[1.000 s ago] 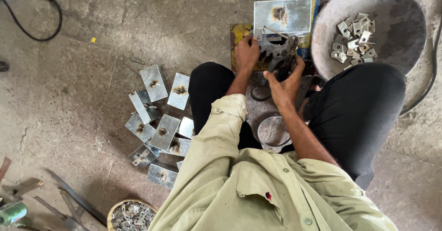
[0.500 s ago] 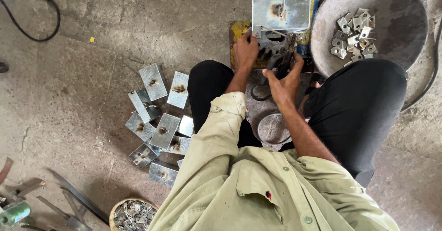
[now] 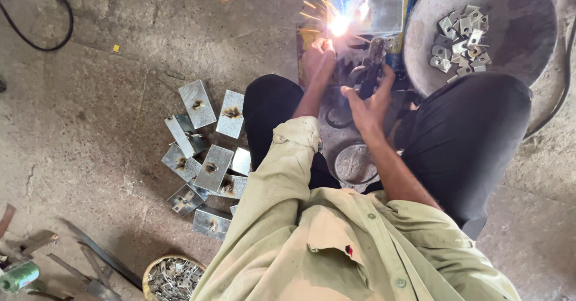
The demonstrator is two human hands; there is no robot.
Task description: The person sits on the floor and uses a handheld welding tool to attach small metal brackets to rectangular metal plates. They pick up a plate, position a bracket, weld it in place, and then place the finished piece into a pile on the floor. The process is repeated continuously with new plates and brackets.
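The person squatted on the concrete floor (image 3: pixel 90 115), both hands out in front between the knees. The left hand (image 3: pixel 320 58) was closed into a fist near the lower left corner of a flat metal plate (image 3: pixel 375 10), right beside a bright welding spark (image 3: pixel 339 25) that threw small streaks outward; what the fist held could not be made out in the glare. The right hand (image 3: pixel 367 94) was wrapped around the dark handles of a clamping tool (image 3: pixel 372 67), fingers curled tight on it, with the tool's head reaching up toward the plate's lower edge. The plate lay flat on the floor just ahead of the hands, lit blue-white by the spark.

To the right stood a big round metal pan (image 3: pixel 516 49) with a heap of small brackets (image 3: pixel 459 40) inside. On the floor to the left lay a loose pile of finished plates (image 3: pixel 207 151), each with a burnt weld mark. A small bowl of metal bits (image 3: pixel 174 277) sat near the bottom edge
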